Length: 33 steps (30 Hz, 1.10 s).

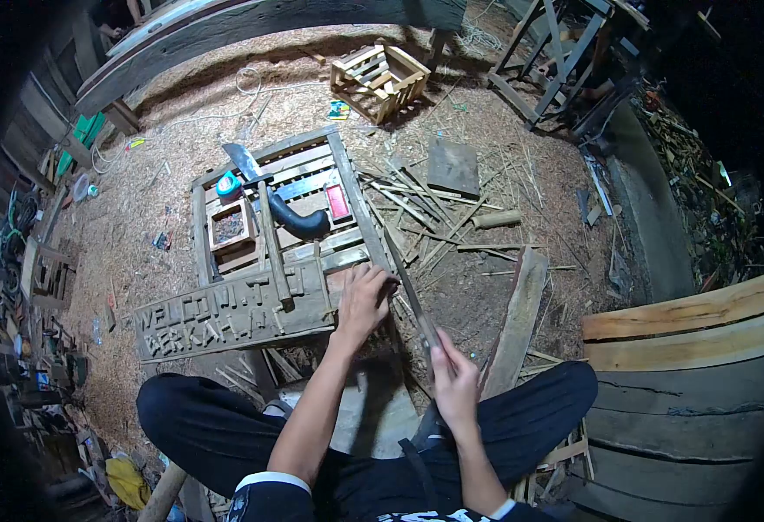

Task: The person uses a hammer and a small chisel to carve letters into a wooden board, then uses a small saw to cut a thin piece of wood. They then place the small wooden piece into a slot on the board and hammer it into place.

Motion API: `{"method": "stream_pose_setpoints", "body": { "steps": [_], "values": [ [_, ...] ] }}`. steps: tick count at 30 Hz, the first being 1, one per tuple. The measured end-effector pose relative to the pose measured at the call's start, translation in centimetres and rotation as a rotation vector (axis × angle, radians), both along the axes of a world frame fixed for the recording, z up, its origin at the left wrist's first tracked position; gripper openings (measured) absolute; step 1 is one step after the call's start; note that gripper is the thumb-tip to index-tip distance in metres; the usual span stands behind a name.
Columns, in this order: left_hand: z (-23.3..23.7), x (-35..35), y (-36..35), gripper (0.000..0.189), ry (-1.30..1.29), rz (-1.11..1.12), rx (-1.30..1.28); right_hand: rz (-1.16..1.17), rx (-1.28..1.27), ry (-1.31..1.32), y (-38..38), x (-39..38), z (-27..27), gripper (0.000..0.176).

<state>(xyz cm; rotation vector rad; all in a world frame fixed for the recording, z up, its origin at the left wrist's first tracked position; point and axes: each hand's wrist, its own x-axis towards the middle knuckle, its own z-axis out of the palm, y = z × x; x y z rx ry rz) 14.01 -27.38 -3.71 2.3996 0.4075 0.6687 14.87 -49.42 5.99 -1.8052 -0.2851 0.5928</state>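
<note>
My right hand (453,378) is closed round the lower end of a long, narrow, dark blade-like tool (413,303), which slants up and left past the slatted wooden table (356,191). At the table's near right corner my left hand (365,300) has its fingers curled together, fingertips close beside the tool; what they pinch is hidden. Left of it lies a wooden board (151,348) with raised letters made of short stick pieces. A hammer-like tool with a long wooden handle (271,239) rests across the table onto the board.
On the table are a machete with a black curved handle (299,217), a blue tape measure (228,184), a small wooden box (230,224) and a red box (338,201). Loose sticks (434,209), a plank (519,322) and a wooden crate (380,83) lie on the shavings-covered ground.
</note>
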Motion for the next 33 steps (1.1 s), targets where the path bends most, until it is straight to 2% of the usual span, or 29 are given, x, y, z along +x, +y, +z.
{"method": "stream_pose_setpoints", "body": {
  "steps": [3, 5, 9, 11, 13, 15, 18, 21, 25, 26, 31, 33],
  "values": [
    [0.4, -0.1, -0.2, 0.026, 0.026, 0.001, -0.042, -0.02, 0.106, -0.054, 2.6, 0.7, -1.3, 0.046],
    [0.4, -0.2, 0.0, 0.025, 0.04, 0.011, -0.038, 0.001, 0.009, -0.046, 2.1, 0.3, -1.1, 0.045],
    [0.2, -0.3, -0.2, 0.027, -0.016, 0.023, -0.019, 0.023, 0.04, -0.125, 0.0, -0.2, -1.6, 0.045],
    [0.4, -0.2, -0.1, 0.029, -0.014, 0.021, -0.016, -0.025, 0.069, -0.137, 2.0, 1.0, -1.9, 0.046],
    [0.6, -0.1, 0.6, 0.031, 0.017, 0.033, -0.024, 0.022, 0.027, -0.067, 3.3, 1.6, -0.7, 0.045],
    [0.4, -0.3, 0.3, 0.032, 0.014, 0.038, 0.043, 0.006, 0.004, -0.057, 1.1, 0.4, -0.9, 0.045],
    [0.2, -0.2, 0.3, 0.033, 0.021, 0.004, 0.015, 0.022, -0.027, -0.204, -0.6, -0.4, -1.3, 0.045],
    [-0.2, -0.1, 0.6, 0.029, -0.001, 0.013, 0.038, 0.003, -0.027, -0.097, 0.6, 1.1, -0.2, 0.045],
    [0.7, -0.6, 0.1, 0.031, -0.042, -0.037, 0.096, -0.003, 0.038, -0.002, -1.5, 0.5, 0.9, 0.044],
    [-0.5, -0.4, 0.3, 0.033, -0.025, -0.023, 0.094, -0.02, 0.055, -0.019, -1.5, 0.1, 0.2, 0.044],
    [1.2, -1.3, -0.3, 0.039, -0.02, 0.006, 0.158, -0.061, 0.084, -0.035, 0.1, -0.3, -2.4, 0.047],
    [1.4, -1.1, -0.2, 0.041, -0.006, 0.009, 0.18, -0.067, 0.141, -0.161, 0.1, -0.2, -3.8, 0.044]
  ]
}}
